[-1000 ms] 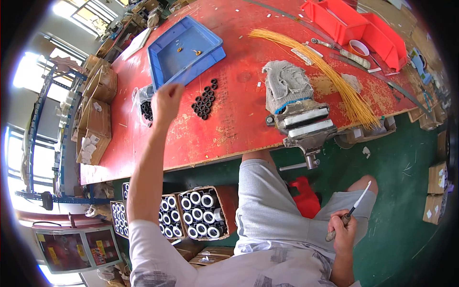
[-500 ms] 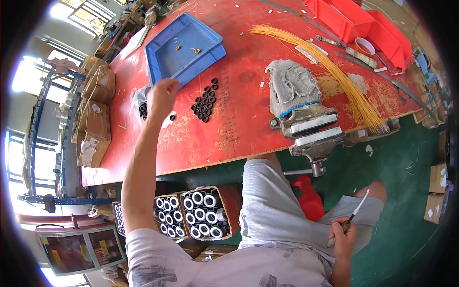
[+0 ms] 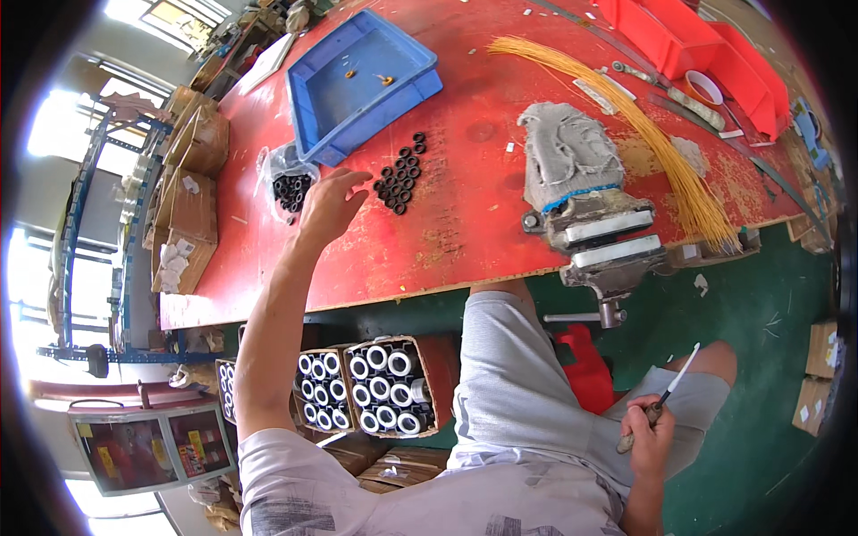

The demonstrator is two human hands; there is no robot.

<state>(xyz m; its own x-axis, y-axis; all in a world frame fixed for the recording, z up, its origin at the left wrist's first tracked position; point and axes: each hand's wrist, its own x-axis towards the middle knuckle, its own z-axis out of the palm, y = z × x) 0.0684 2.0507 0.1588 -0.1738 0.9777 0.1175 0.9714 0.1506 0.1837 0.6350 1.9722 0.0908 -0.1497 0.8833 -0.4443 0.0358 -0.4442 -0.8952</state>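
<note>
My left hand [image 3: 336, 207] reaches over the red table with its fingers apart, the fingertips just beside a cluster of small black rings [image 3: 399, 183]. Nothing shows between those fingers. To its left lies a clear plastic bag [image 3: 284, 163] with more black rings [image 3: 291, 189] spilling at its mouth. Above my lap, my right hand [image 3: 650, 433] is closed round the handle of a slim tool [image 3: 677, 384] with a dark collar and a thin, pale shaft pointing up and right.
A blue tray [image 3: 357, 80] holding a few small brass-coloured parts stands behind the rings. A bench vise [image 3: 608, 241] with a grey cloth glove [image 3: 570, 152] sits at the table edge. Yellow strands [image 3: 661, 156] and red bins [image 3: 679, 40] lie right. Boxes of white-rimmed parts [image 3: 389, 384] stand below.
My left hand has moved right and nearer, from beside the tray and bag to the ring cluster, and its fingers have opened. My right hand still grips the slim tool.
</note>
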